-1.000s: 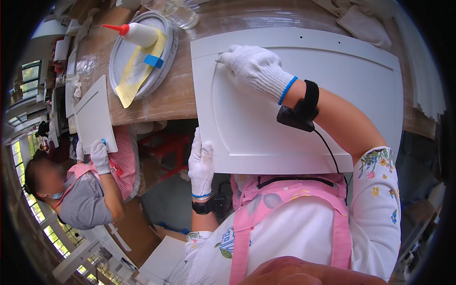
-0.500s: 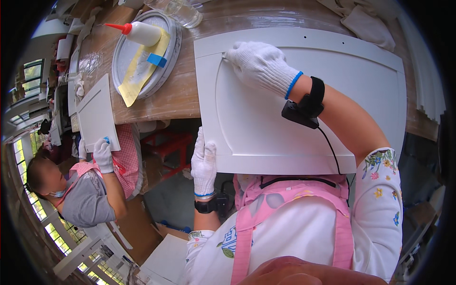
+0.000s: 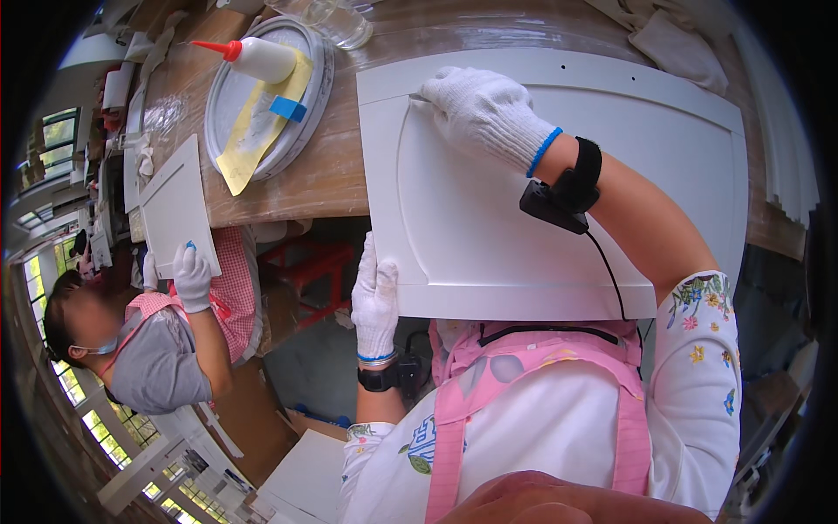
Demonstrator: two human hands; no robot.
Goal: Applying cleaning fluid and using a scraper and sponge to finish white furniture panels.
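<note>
A large white panel door (image 3: 559, 201) lies on the wooden table, its near edge jutting past the table toward me. My left hand (image 3: 375, 297), in a white knit glove, grips the panel's near left edge. My right hand (image 3: 480, 109), also gloved, presses on the panel's far left corner with fingers closed around something small that I cannot make out. A black device is strapped to my right wrist, and a watch sits on the left.
A round metal tray (image 3: 266, 96) at the far left holds a squeeze bottle with a red tip (image 3: 253, 57), yellow paper and a blue piece. A co-worker (image 3: 148, 341) on my left holds a smaller white panel (image 3: 175, 210) with gloved hands. Cloths (image 3: 672, 48) lie at the far right.
My right hand has slid slightly along the panel's far left corner. My left hand keeps its hold on the edge. The co-worker's panel has shifted little.
</note>
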